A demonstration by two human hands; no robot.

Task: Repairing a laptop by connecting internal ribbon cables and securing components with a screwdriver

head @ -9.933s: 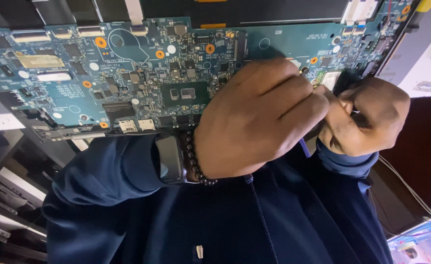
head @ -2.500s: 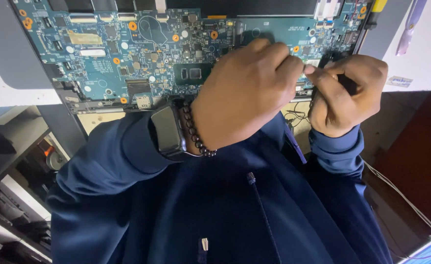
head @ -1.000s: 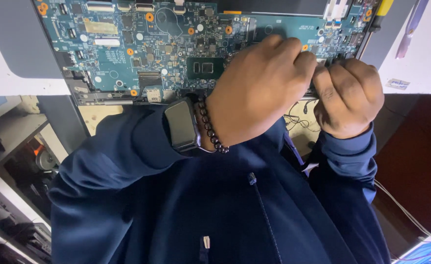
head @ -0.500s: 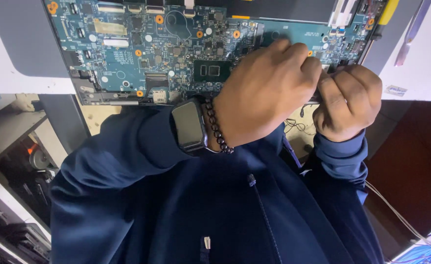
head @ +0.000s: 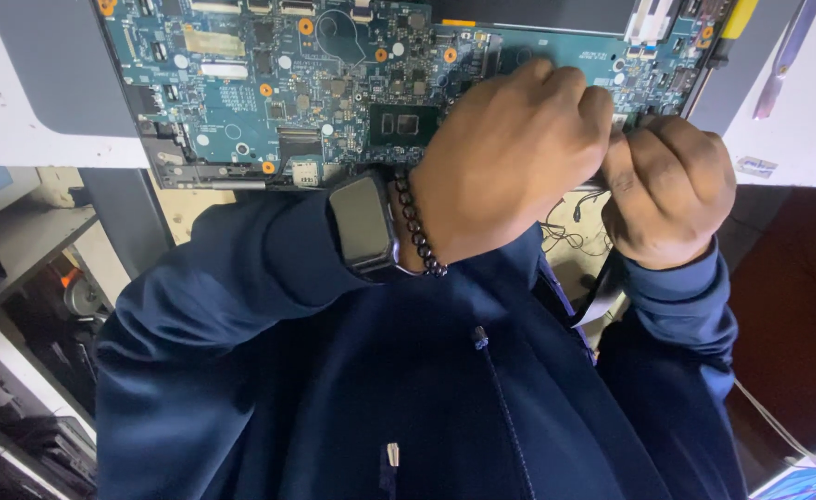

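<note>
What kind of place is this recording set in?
Probably an electronics repair bench. A bare blue circuit board lies in an opened grey laptop case on a white worktop, with loose thin wires at the edge and cluttered shelves alongside.

Open passage across the left and middle of the blue circuit board (head: pixel 269 93), low chips and connectors only, reachable from the near edge beside the grey case corner (head: pixel 56 74). Blocked on the right: left hand (head: pixel 510 157) and right hand (head: pixel 672 199) bunched fist against fist over the board's near right edge, loose thin wires (head: pixel 565 227) hanging just below them. Narrow strip of white tabletop (head: pixel 797 139) free beyond the right hand.
</note>
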